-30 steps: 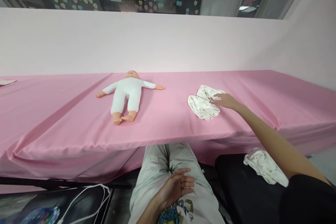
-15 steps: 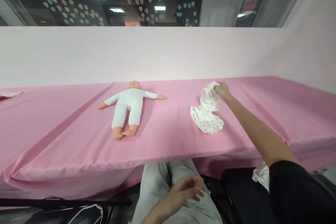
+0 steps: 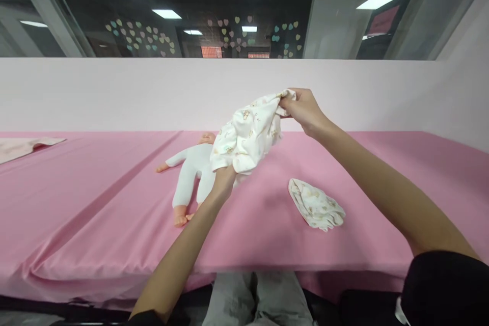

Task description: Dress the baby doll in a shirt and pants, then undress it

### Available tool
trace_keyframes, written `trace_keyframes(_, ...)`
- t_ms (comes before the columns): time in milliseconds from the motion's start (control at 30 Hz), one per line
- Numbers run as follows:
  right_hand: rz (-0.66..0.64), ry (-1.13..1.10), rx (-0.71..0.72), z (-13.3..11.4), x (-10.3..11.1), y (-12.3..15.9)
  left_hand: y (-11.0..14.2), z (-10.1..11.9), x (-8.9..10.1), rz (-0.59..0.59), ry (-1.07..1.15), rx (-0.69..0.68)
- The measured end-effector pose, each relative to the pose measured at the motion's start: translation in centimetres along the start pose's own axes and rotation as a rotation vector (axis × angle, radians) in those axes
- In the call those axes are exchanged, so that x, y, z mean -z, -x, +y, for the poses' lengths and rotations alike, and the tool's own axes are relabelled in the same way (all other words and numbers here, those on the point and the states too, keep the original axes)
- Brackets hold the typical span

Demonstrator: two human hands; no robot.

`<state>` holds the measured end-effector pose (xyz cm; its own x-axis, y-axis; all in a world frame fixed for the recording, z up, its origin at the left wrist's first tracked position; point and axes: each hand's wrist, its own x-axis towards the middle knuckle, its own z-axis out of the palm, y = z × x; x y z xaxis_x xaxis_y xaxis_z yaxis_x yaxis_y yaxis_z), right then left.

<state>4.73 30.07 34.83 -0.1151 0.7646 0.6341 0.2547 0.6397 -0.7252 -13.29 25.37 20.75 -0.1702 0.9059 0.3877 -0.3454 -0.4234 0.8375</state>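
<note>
A white baby garment (image 3: pixel 246 130) with small printed figures hangs in the air above the table, partly in front of a baby doll (image 3: pixel 194 160) in a white suit. My right hand (image 3: pixel 301 107) pinches its upper right corner between thumb and fingers. From below, my left hand (image 3: pixel 226 175) reaches into or behind the lower left part of the cloth, which hides its fingers. Another folded cloth (image 3: pixel 316 204) with a similar print lies on the table, below and to the right of the raised garment. The doll lies on its back, one arm stretched out to the left.
Pink sheeting (image 3: pixel 114 193) with creases covers the table. At the far left lies a pale pink cloth (image 3: pixel 28 147). A white low wall (image 3: pixel 153 94) runs behind the table, with glass above it. My legs (image 3: pixel 255 298) are under the front edge.
My right hand has lifted the garment off the folded cloth and brought it left and up. My left hand has risen from my lap to the garment. The view has shifted.
</note>
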Motion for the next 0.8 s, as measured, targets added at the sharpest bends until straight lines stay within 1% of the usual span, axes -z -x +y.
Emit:
trace_keyframes(67,0.002,0.091,0.039,0.3,-0.4,0.0,-2.4,2.1,0.4,0.029,0.056,-0.020)
trace_keyframes(100,-0.032,0.129,0.044,0.8,-0.7,0.5,-3.5,2.9,0.7,0.019,0.075,-0.013)
trace_keyframes(133,-0.093,0.156,0.037,1.5,-1.1,1.3,-4.5,3.5,1.1,0.008,0.092,-0.012)
trace_keyframes(200,-0.284,0.205,-0.009,3.9,-2.1,4.5,-6.2,4.0,2.0,0.028,0.122,-0.051)
trace_keyframes(233,-0.392,0.236,-0.037,5.6,-2.7,6.8,-6.9,3.9,2.3,0.054,0.131,-0.078)
trace_keyframes(267,-0.498,0.319,-0.085,7.7,-3.1,9.4,-7.4,3.7,2.6,0.080,0.133,-0.096)
trace_keyframes(333,-0.653,0.597,-0.128,12.4,-3.3,15.0,-8.2,3.0,2.9,0.106,0.121,-0.111)
trace_keyframes(367,-0.700,0.742,-0.113,14.9,-2.8,17.5,-8.4,2.6,2.9,0.103,0.108,-0.107)
trace_keyframes(400,-0.700,0.876,-0.093,17.2,-1.8,19.7,-8.5,2.2,2.8,0.092,0.091,-0.097)
trace_keyframes(433,-0.689,0.975,-0.072,19.4,-0.5,21.4,-8.5,1.9,2.7,0.075,0.074,-0.081)
trace_keyframes(467,-0.691,1.031,-0.038,21.3,1.1,22.5,-8.5,1.6,2.5,0.054,0.058,-0.062)
trace_keyframes(533,-0.714,1.058,0.016,23.8,4.6,22.9,-8.5,1.3,1.9,0.026,0.031,-0.023)
trace_keyframes(567,-0.719,1.069,-0.004,24.3,6.0,22.4,-8.5,1.2,1.6,0.016,0.026,-0.006)
trace_keyframes(600,-0.705,1.090,-0.061,24.5,7.0,21.5,-8.5,1.1,1.2,0.009,0.029,0.010)
trace_keyframes(633,-0.679,1.108,-0.134,24.1,7.5,20.4,-8.5,0.9,0.8,-0.004,0.036,0.028)
trace_keyframes(667,-0.638,1.103,-0.195,23.4,7.3,19.2,-8.4,0.7,0.4,-0.023,0.048,0.053)
trace_keyframes(700,-0.588,1.060,-0.232,22.4,6.5,17.9,-8.4,0.5,0.0,-0.044,0.065,0.083)
trace_keyframes(733,-0.536,0.969,-0.235,21.3,5.1,16.5,-8.3,0.2,-0.4,-0.069,0.085,0.117)
trace_keyframes(800,-0.422,0.710,-0.225,19.1,1.4,14.0,-8.0,-0.5,-1.2,-0.123,0.123,0.185)
